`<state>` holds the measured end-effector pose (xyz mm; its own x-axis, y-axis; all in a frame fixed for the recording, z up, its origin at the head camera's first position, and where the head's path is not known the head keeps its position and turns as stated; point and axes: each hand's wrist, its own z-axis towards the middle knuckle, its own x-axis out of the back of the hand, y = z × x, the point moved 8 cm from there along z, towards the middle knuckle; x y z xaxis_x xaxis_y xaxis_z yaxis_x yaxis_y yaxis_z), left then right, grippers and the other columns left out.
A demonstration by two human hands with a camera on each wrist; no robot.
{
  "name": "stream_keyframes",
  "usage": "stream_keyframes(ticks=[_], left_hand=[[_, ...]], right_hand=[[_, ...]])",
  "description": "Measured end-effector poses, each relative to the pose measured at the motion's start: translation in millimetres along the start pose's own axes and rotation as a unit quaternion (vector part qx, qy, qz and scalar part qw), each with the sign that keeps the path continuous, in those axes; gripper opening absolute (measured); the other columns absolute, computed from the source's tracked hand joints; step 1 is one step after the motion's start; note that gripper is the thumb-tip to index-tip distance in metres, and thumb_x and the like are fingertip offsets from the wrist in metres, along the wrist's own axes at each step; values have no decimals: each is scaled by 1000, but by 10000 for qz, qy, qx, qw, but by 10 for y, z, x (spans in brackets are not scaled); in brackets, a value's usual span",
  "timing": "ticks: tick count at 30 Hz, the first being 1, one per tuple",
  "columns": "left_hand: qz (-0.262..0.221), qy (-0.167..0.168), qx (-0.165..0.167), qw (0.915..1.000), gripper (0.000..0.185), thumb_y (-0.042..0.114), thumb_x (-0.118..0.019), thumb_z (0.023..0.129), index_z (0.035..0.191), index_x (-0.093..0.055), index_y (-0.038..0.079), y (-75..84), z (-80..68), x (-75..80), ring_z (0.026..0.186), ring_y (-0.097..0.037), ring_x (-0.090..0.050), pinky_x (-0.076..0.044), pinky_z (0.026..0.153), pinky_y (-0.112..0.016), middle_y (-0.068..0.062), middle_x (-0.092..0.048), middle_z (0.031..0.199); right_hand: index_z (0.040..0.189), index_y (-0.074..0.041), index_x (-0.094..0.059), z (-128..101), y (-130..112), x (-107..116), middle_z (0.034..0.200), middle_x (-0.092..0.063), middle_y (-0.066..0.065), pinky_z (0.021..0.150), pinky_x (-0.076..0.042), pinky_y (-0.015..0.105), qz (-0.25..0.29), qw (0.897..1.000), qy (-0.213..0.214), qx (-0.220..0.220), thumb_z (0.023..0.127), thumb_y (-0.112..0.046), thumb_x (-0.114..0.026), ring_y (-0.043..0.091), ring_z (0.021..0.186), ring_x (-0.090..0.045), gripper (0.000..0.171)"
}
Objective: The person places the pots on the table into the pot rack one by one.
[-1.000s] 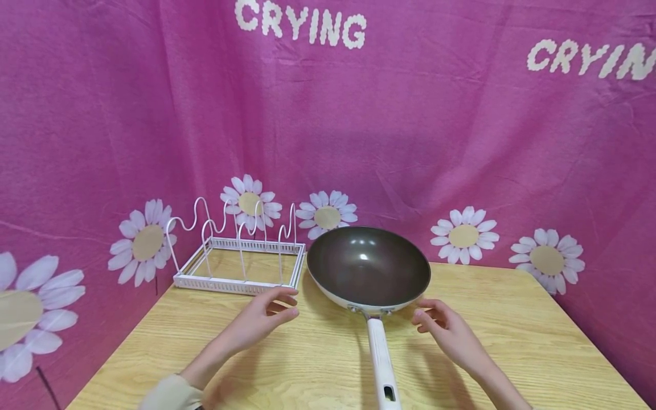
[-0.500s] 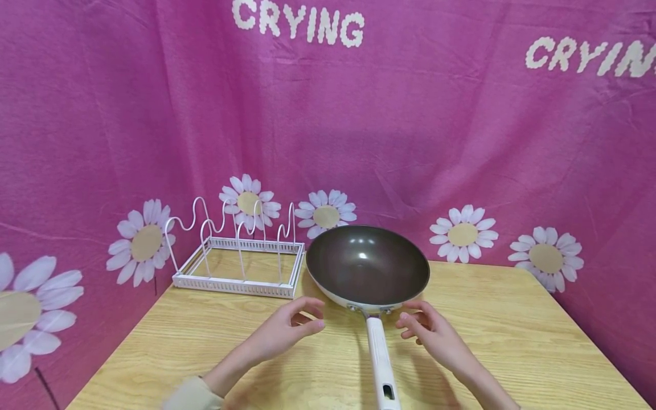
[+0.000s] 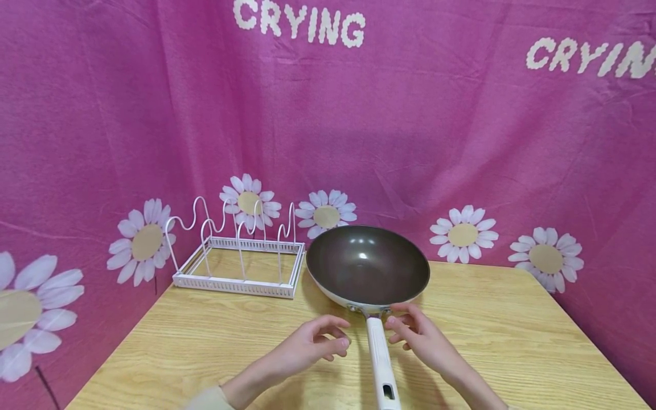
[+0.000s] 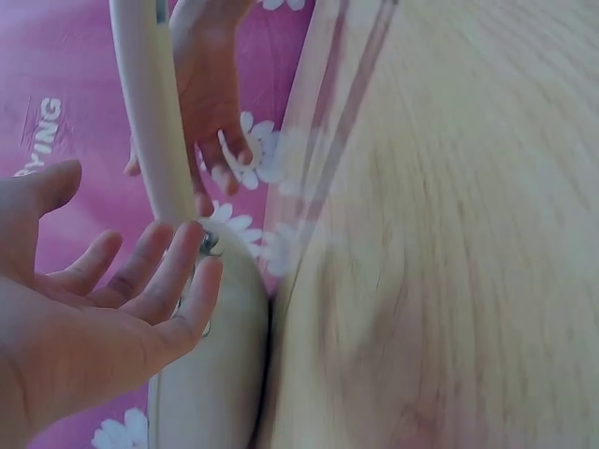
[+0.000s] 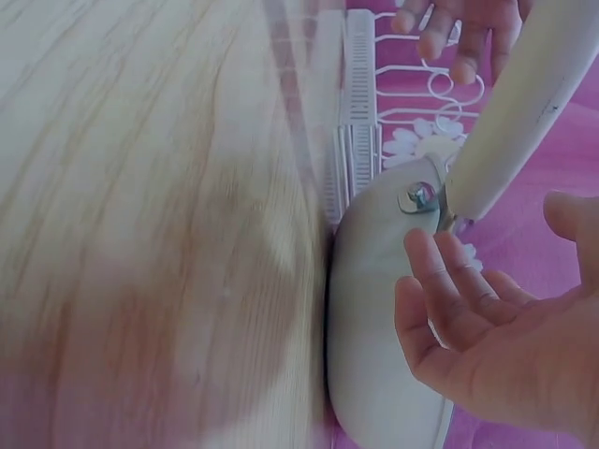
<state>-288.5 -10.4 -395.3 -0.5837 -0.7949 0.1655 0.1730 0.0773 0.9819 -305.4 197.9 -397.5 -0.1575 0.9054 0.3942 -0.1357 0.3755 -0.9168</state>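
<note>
A dark wok point(image 3: 368, 263) with a cream outside sits mid-table, its long white handle point(image 3: 380, 359) pointing at me. My left hand point(image 3: 324, 340) hovers just left of the handle's root, fingers loosely curved, holding nothing. Just right of the root, my right hand point(image 3: 407, 330) is open too, fingertips close to the rivets. In the left wrist view my left hand point(image 4: 122, 309) faces the handle point(image 4: 150, 122) and the wok's underside point(image 4: 211, 383). In the right wrist view the relaxed fingers of my right hand point(image 5: 477, 318) lie beside the wok's wall point(image 5: 374, 327) without clear contact.
A white wire rack point(image 3: 238, 259) with wavy dividers stands at the back left of the wooden table point(image 3: 215, 347), touching the wok's left side. A pink daisy-print cloth point(image 3: 410, 142) hangs behind and around the table.
Both hands have moved inward toward the wok's handle, the left from near the rack, the right from the wok's right rim. The wok and rack have not moved.
</note>
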Motion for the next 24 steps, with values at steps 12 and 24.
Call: stream_keyframes(ticks=[12,24], left_hand=[[-1040,180,184,9942,41,23,-61,98,130,-53,-1,-107,76,-208,100,-28,-70,-59,84,-37,-23,-65,118],[-2507,801,830,9612,45,20,-61,95,132,-44,-1,-297,111,-439,86,-16,-70,-59,83,-32,-9,-67,104]], right_hand=[[137,-2,-46,0,-29,-88,114,-66,15,71,-52,31,-4,9999,125,-65,100,-28,-58,20,99,-63,47],[135,3,-43,8,78,-203,111,-65,14,73,-55,32,717,9960,227,-475,100,-24,-56,15,93,-59,46]])
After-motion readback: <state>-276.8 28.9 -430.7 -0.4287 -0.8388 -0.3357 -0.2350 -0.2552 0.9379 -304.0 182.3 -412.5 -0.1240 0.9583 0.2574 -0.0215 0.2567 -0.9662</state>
